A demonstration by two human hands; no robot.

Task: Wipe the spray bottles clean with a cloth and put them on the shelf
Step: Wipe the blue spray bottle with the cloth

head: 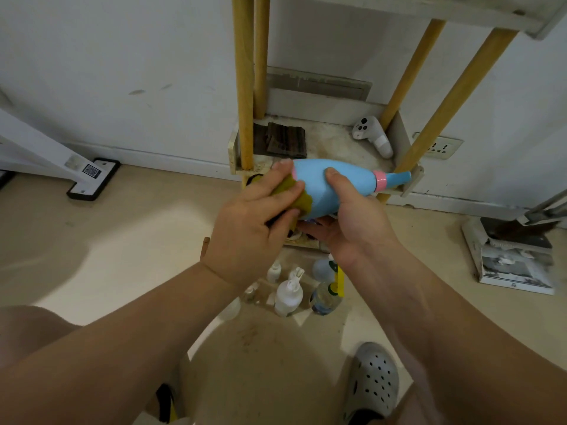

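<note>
right hand (352, 216) grasps the light blue plastic spray bottle with a pink collar (334, 187) round its body, thumb on top, fingers curled beneath. bottle held level in the air, nozzle end pointing right, base end left, just in front of the shelf's edge. likely held sideways so the wide base faces the wiping hand.

left hand (254, 219) presses an olive-green folded cloth (294, 196) against the bottle's base end, fingers curled over the cloth and pinching it to the plastic. reads as mid-wipe; one hand steadies, the other rubs.

white shelf unit with yellow wooden posts (337, 142) stands against the wall straight ahead. its lower tier carries a dark folded rag (283, 139) at left and a white game controller (371, 134) at right, with bare board between them, a probable landing spot for the bottle.

on the floor below the hands: a cluster of small bottles, among them a white pump bottle (288, 297) and a clear bottle with a yellow-green label (325, 297). presumably waiting their turn. grey perforated clog (372, 381) at bottom right.

task judged early: no spray bottle visible on the shelf.
</note>
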